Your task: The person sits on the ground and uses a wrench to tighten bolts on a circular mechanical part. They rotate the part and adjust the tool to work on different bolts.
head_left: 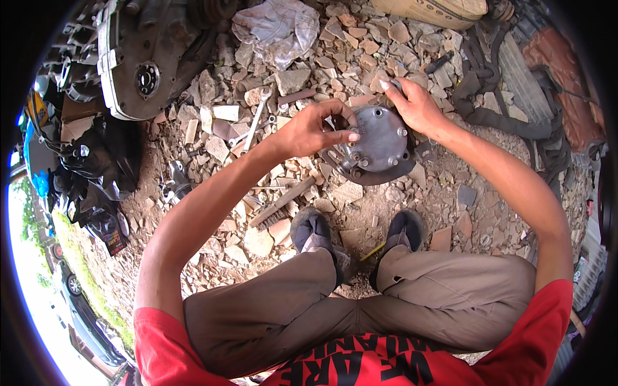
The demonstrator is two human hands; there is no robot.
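A round grey metal housing with a flat bolted cover [380,138] rests on the rubble in front of my feet. Several bolt heads stand around the cover's rim, and one hole [378,112] near its far edge shows no bolt. My left hand [318,128] is at the cover's left edge, thumb and fingers curled in a pinch around what looks like a bolt, mostly hidden by the fingertips. On the far right side, my right hand [415,106] grips the housing's rim, its thumb pointing up and its fingers mostly hidden.
To the left lie a combination wrench [259,116], a wire brush [283,202] and a small metal part [178,180]. A large gearbox casing [138,71] stands at the far left, black plastic bags [96,167] beside it. A pale rag [277,29] lies beyond; dark hoses [489,96] lie right.
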